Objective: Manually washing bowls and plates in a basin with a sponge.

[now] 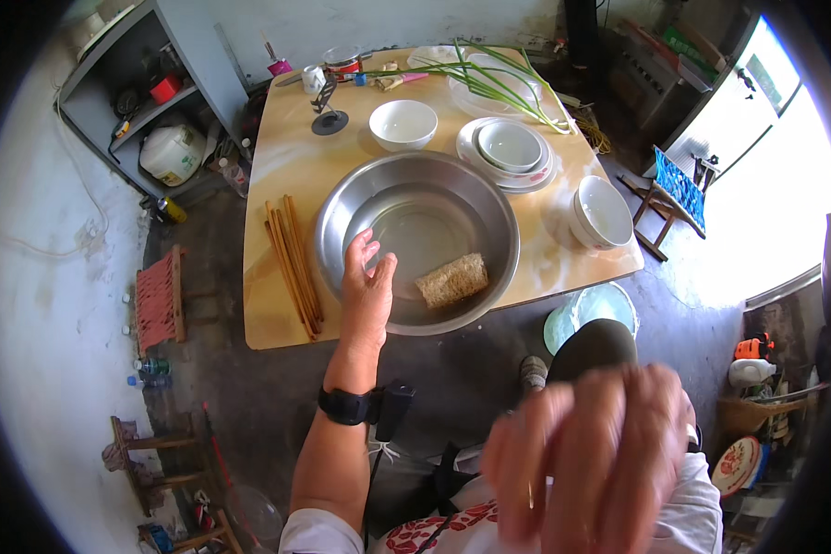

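My left hand (pixel 368 294) hovers over the near left side of a stainless steel basin (pixel 329 228), fingers apart and nothing in them. Clear water appears to fill the bottom of the basin. A loofah sponge (pixel 453 280) rests inside, at the near right. Raised close to the camera, my right hand (pixel 592 457) is blurred with its fingers bent; whether it holds anything is hidden. Several wooden chopsticks (pixel 294 266) lie left of the basin. Behind it stands a white bowl (pixel 403 124). To the right are plates with a bowl on top (pixel 509 149) and stacked bowls (pixel 602 211).
Green onions (pixel 485 79) lie across the far side of the table (pixel 277 159), near a mug (pixel 313 79) and a black stand (pixel 329 122). A pale bucket (pixel 588 311) is on the floor by my knee. Folding stools (pixel 678 187) and a grey cabinet (pixel 201 62) surround the table.
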`<state>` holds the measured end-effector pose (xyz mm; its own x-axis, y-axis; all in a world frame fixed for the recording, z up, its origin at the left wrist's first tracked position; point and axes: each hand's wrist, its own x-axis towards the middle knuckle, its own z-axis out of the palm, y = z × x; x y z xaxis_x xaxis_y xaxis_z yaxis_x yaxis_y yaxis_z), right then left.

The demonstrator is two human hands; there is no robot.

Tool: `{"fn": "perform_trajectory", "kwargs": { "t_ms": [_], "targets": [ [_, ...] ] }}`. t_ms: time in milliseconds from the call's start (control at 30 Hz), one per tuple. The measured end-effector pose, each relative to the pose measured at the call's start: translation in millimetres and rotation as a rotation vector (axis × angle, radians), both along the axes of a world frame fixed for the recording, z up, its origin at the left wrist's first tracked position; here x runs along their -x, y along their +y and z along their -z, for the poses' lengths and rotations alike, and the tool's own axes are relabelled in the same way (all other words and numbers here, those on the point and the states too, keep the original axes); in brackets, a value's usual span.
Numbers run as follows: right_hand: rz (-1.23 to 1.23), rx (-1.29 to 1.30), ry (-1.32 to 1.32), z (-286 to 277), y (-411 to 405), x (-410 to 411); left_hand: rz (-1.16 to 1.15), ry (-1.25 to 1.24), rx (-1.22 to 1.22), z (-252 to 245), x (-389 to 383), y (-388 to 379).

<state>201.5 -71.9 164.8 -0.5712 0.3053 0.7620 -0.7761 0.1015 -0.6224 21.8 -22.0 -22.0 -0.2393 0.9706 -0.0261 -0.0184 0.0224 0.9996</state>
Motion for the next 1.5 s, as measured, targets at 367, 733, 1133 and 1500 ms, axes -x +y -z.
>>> {"fn": "perform_trajectory", "kwargs": {
  "t_ms": [367, 733, 1133, 1500],
  "targets": [
    [1.662, -0.443, -1.712, 140.2, 134.1, -202.8, 0.016, -0.109, 0.105, -19.9, -11.1, 0.5],
    [1.511, -0.216, -1.877, 157.6, 141.7, -207.2, 0.017, -0.067, 0.028, 2.8, -2.7, 1.5],
    [1.406, -0.307, -1.168, 77.2, 88.6, -84.2, 0.003, -0.072, 0.072, -2.3, -11.2, 1.5],
    [0.708, 0.038, -1.251, 145.6, 112.1, 19.7, -0.072, -0.374, 0.268, -22.4, -14.3, 4.6]
  ]
}}
